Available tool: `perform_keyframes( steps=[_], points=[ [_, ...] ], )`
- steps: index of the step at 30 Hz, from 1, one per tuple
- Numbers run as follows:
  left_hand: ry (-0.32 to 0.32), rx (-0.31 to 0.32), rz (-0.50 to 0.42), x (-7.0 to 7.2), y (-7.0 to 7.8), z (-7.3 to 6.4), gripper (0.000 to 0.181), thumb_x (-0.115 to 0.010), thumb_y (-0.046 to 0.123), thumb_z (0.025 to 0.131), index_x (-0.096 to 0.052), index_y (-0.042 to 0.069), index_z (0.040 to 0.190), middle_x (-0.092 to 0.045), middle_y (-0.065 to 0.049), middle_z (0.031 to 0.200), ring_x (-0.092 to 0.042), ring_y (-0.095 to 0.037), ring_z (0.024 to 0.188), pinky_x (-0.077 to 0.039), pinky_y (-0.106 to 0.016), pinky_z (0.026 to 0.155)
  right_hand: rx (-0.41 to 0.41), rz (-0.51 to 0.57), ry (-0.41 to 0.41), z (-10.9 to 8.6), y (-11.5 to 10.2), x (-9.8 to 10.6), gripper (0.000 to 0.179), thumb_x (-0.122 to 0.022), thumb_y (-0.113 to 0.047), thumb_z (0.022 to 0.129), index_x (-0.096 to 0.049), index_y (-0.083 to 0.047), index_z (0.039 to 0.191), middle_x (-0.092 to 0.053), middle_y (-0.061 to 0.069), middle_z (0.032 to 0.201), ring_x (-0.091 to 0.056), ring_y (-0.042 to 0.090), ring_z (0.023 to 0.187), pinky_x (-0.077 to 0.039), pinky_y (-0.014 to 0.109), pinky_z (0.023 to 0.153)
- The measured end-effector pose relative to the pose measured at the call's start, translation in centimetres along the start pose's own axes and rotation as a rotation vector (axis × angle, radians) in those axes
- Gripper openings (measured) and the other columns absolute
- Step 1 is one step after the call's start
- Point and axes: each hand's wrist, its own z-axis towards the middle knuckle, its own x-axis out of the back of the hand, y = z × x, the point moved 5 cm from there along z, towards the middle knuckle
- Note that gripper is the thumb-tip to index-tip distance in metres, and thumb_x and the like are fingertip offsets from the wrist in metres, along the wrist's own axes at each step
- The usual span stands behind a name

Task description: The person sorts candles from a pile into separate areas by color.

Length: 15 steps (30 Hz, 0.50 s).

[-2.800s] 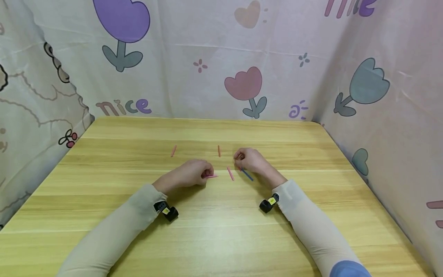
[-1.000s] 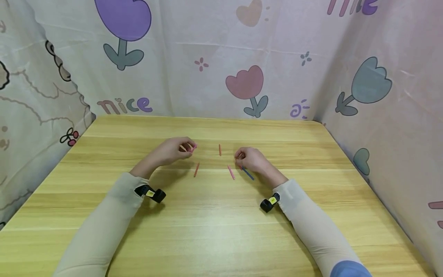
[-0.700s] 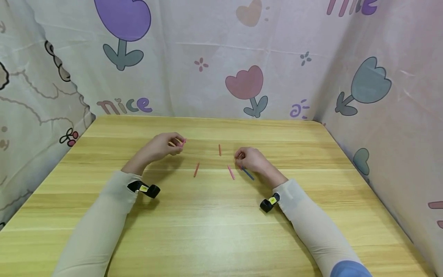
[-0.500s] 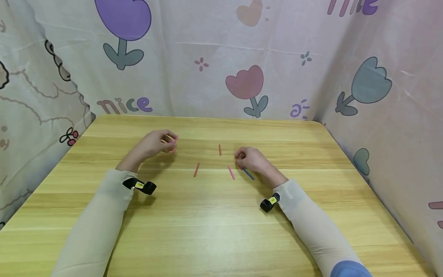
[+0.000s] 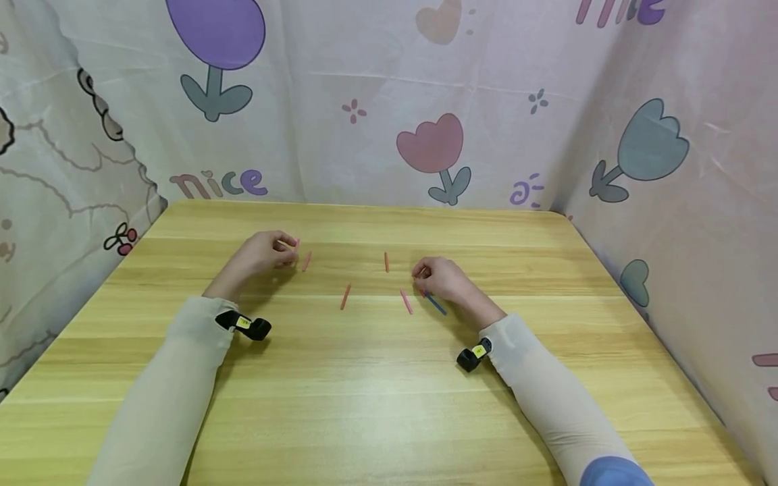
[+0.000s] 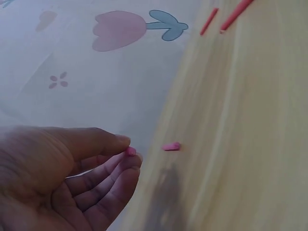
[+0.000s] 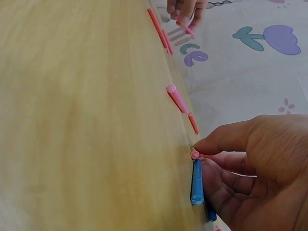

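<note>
In the head view my left hand point(image 5: 264, 255) is at the far left, pinching a short pink stick point(image 6: 130, 151) between thumb and fingertips. Just right of it, another pink stick point(image 5: 306, 261) lies on the table. My right hand point(image 5: 442, 279) stays low on the tabletop, thumb and index fingertips pinched at a small red stick point(image 7: 195, 154), mostly hidden by the fingers. Beside that hand lies a blue stick point(image 5: 435, 304); the right wrist view shows a second blue stick point(image 7: 211, 213) partly behind the palm.
Between the hands lie a red stick point(image 5: 346, 297), an orange-red stick point(image 5: 385, 262) and a pink stick point(image 5: 406, 302). The wooden table point(image 5: 365, 418) meets a patterned cloth point(image 5: 340, 155) at its back edge.
My left hand has picked up a pink stick near the middle and carried it back and left, past the pink stick lying there. The red stick formerly under it now shows. The right hand holds still.
</note>
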Motion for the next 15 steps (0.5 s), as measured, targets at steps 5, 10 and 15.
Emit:
perform_keyframes(
  steps=[5, 10, 15],
  points=[
    [0.008, 0.007, 0.023, -0.5, -0.7, 0.4, 0.034, -0.059, 0.014, 0.097, -0.057, -0.006, 0.124, -0.065, -0.022, 0.107, -0.062, -0.023, 0.079, -0.051, -0.031, 0.064, 0.0, -0.005, -0.003, 0.1, 0.1, 0.0, 0.017, -0.065, -0.014, 0.091, -0.067, -0.006, 0.106, -0.067, 0.004, 0.09, -0.061, 0.015, 0.074, -0.049, 0.027, 0.066],
    [0.013, 0.045, -0.004, -1.2, -1.2, 0.6, 0.031, -0.057, 0.013, 0.098, -0.058, -0.005, 0.123, -0.066, -0.018, 0.099, -0.058, -0.02, 0.074, -0.049, -0.03, 0.062, -0.009, 0.008, -0.033, 0.1, 0.1, 0.1, 0.019, -0.065, -0.014, 0.092, -0.067, -0.005, 0.109, -0.068, 0.004, 0.09, -0.062, 0.015, 0.074, -0.05, 0.028, 0.068],
    [0.038, 0.077, 0.02, -1.5, -1.6, 0.9, 0.031, -0.06, 0.014, 0.095, -0.06, -0.003, 0.121, -0.066, -0.016, 0.101, -0.057, -0.021, 0.075, -0.047, -0.029, 0.063, -0.009, -0.005, -0.072, -0.2, -0.2, 0.4, 0.023, -0.064, -0.013, 0.092, -0.066, -0.004, 0.112, -0.068, 0.003, 0.088, -0.062, 0.015, 0.076, -0.05, 0.03, 0.071]
  ],
)
